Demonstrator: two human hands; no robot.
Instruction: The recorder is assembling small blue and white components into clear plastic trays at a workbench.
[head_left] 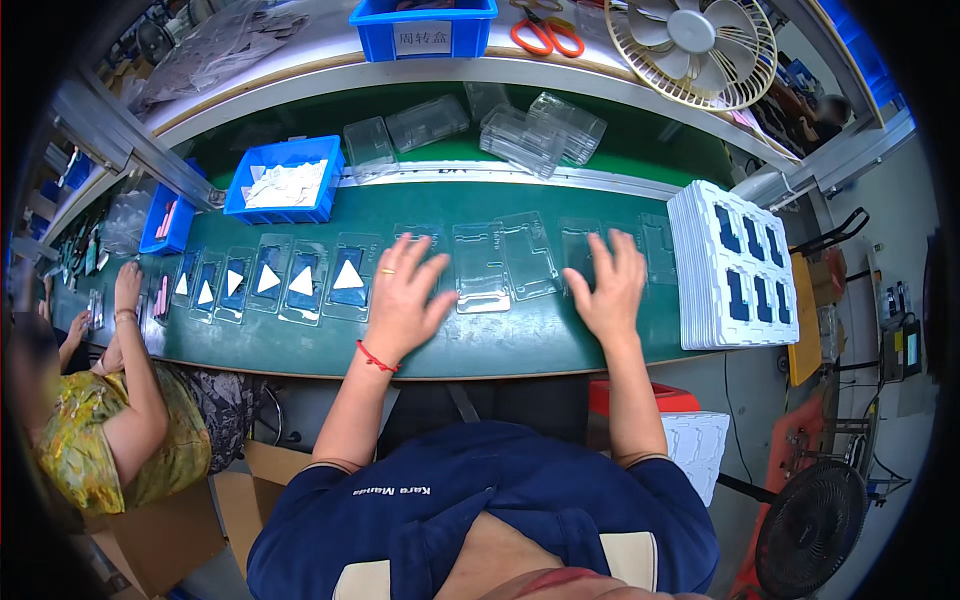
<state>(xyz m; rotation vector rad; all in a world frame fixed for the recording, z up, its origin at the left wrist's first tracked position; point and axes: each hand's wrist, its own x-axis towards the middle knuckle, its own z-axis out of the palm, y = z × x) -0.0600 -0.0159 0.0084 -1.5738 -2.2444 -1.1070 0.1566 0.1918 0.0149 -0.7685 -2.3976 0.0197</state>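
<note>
My left hand is open, its fingers spread over a clear plastic tray that it partly covers. My right hand, fingers also apart, reaches over another clear tray. Whether either hand touches its tray I cannot tell. Between the hands lie two clear trays, one straight and one slightly tilted; a further tray lies right of my right hand. Left of my left hand runs a row of trays with dark flat pieces, each topped by a white triangle.
A stack of white trays with dark parts stands at the right end of the green bench. Behind are a blue bin of white pieces, loose clear cases and a shelf with a fan and orange scissors. A co-worker sits at left.
</note>
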